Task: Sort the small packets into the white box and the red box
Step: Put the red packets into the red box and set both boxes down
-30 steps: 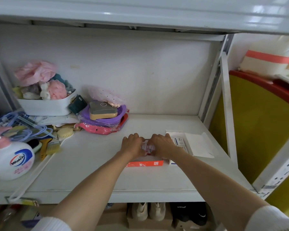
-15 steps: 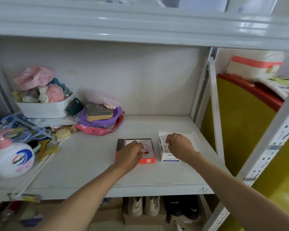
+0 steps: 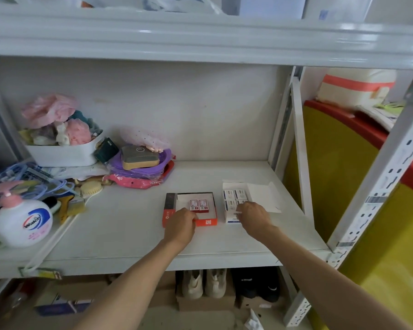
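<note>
1. Head view: on the shelf point(image 3: 134, 225) we see the red box point(image 3: 206, 221) holding two red packets point(image 3: 198, 206); the left hand point(image 3: 180, 223) covers its near corner, finger state unclear.
2. The white box point(image 3: 229, 219), just right, holds white packets point(image 3: 234, 195); right hand point(image 3: 254, 216) rests there, fingers hidden.

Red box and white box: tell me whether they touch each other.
Apart. The head view shows a bare strip of shelf between the red box and the white box; the left hand is at the red one.
</note>
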